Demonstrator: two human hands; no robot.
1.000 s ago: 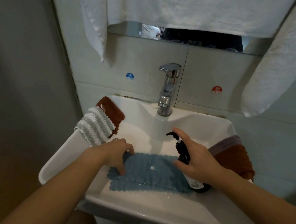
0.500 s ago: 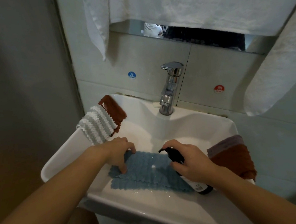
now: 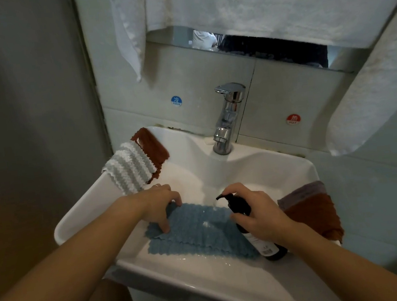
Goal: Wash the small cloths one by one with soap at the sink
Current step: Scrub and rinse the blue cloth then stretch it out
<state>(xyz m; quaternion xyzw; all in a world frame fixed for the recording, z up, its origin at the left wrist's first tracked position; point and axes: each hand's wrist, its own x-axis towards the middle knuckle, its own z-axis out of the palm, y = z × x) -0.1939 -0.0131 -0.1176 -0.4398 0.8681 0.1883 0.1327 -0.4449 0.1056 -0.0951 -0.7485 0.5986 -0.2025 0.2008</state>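
1. Your left hand (image 3: pixel 158 207) presses its curled fingertips down on the far-left corner of the blue waffle-textured cloth (image 3: pixel 198 233); whether it pinches the fabric, you cannot tell.
2. That cloth lies spread flat and wet across the near part of the white ceramic sink (image 3: pixel 235 287), with a small white dab of soap near its middle.
3. Your right hand (image 3: pixel 259 215) wraps round the dark pump-top soap bottle (image 3: pixel 272 249), which tilts to the left over the cloth (the index finger sits on the pump head).
4. A grey-and-white striped cloth (image 3: pixel 129 167) hangs over the sink's left rim, on top of a rust-brown cloth (image 3: pixel 151 144).
5. Another rust-brown cloth with a grey edge (image 3: pixel 314 211) drapes over the right rim.
6. The chrome tap (image 3: pixel 228 118) stands at the far edge.
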